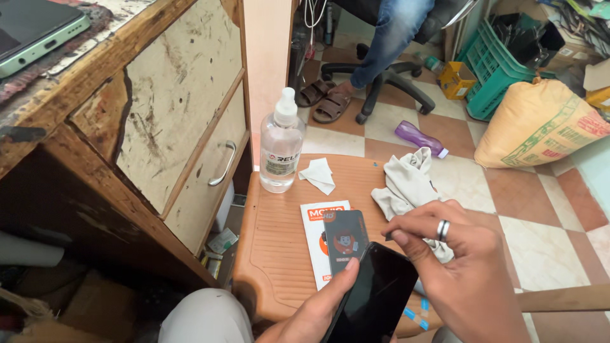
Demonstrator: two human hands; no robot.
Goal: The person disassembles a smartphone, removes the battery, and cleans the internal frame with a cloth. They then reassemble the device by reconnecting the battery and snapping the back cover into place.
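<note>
Gripping black phone [375, 292], left hand [311, 317]; right hand [457, 267] pinching its edge.

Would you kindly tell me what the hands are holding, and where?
The left hand holds a black smartphone along its left edge; the right hand pinches at its top edge, though what is pinched cannot be told.

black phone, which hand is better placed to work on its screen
Likely the right hand: it hovers over the black phone, fingertips at its top edge. The left hand grips it from below.

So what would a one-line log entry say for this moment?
left hand: holds black phone | right hand: fingertips on phone's top edge | stool: packet, cloth, bottle
</note>
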